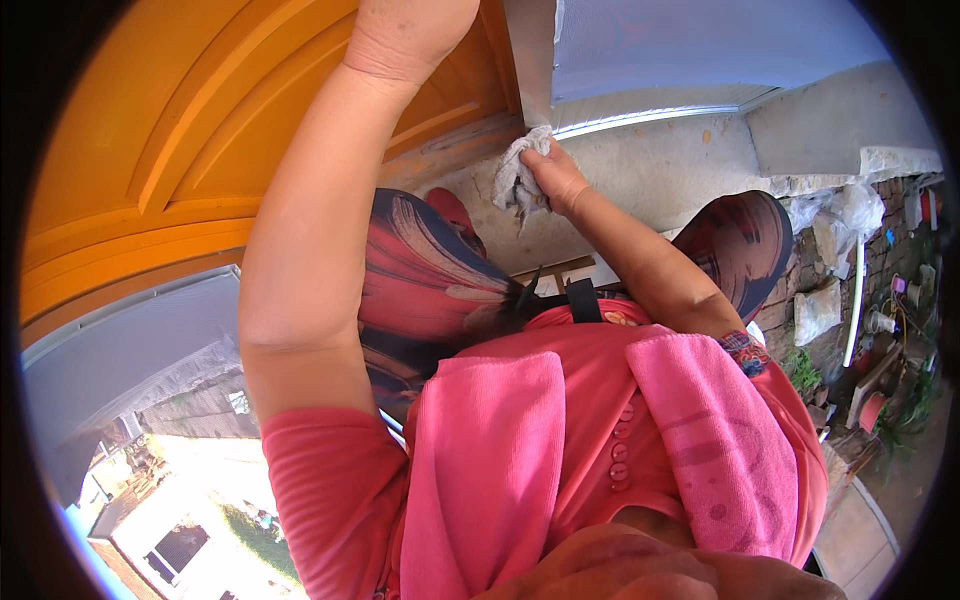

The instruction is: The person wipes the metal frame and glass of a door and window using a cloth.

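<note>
Daylight fills a doorway where an orange panelled door (pixel 210 130) takes up the far left and a pale concrete ledge (pixel 650 160) runs off to the right. Out beyond the crouched person's body, between the knees, the right grip (pixel 560 178) is closed on a bunched grey-white cloth (pixel 515 180), whose loose folds spill out to its left. Cloth and fingers are at the foot of a grey door post (pixel 535 60), over the ledge; whether the fabric presses on the post or is only just beside it, I cannot tell.

It looks light, limp and soft, with darker smudges that suggest wear. Nothing about it seems fragile or slippery, though it would likely sag if held by one corner. A gathered wad in the palm, fingers spread behind it, should give the surest hold and keep the trailing ends off the rough concrete.

Farther left, the left grip (pixel 415 35) is raised in front of the door and cut off by the far edge of the view, so I cannot tell whether it is released or clenched.

Right of the post stands a blue-grey panel (pixel 700 50). Nearer, a pink towel (pixel 490 450) drapes over a red shirt (pixel 330 490); far right, plastic bags (pixel 850 212) lie beside a white pipe (pixel 856 310).
</note>
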Tool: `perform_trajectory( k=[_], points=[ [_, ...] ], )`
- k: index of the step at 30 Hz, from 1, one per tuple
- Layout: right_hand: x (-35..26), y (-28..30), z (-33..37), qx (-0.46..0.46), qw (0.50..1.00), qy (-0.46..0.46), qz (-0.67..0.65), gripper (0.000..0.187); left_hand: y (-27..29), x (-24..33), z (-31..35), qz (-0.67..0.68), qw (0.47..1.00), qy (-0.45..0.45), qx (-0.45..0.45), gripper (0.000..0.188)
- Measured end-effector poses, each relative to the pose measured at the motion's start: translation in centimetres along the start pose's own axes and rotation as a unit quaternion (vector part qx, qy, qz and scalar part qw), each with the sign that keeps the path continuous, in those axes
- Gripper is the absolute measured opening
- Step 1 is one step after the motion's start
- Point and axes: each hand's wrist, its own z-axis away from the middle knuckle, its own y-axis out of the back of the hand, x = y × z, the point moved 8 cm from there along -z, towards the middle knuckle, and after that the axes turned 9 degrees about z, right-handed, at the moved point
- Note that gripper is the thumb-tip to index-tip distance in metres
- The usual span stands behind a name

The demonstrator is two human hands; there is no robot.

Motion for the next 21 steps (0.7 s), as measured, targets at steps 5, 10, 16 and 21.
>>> perform_trajectory(
  k=[5,10,16,21],
  points=[
    [-0.4,-2.5,-0.1,-0.01,0.998,-0.033,-0.061,0.044,-0.3,0.5,0.4,0.019,1.0,-0.005,0.02,0.038],
    [2.8,0.0,-3.3,0.019,0.983,-0.088,-0.16,0.031,-0.1,0.9,0.2,-0.006,1.0,-0.004,0.011,0.039],
    [2.3,1.5,-3.3,0.019,0.977,-0.107,-0.185,0.03,-1.3,1.4,0.9,-0.015,0.995,-0.008,0.101,0.049],
    [0.1,0.4,-2.1,0.028,0.974,-0.082,-0.209,0.029,3.2,0.6,1.1,-0.046,0.99,0.053,0.125,0.034]
  ],
)
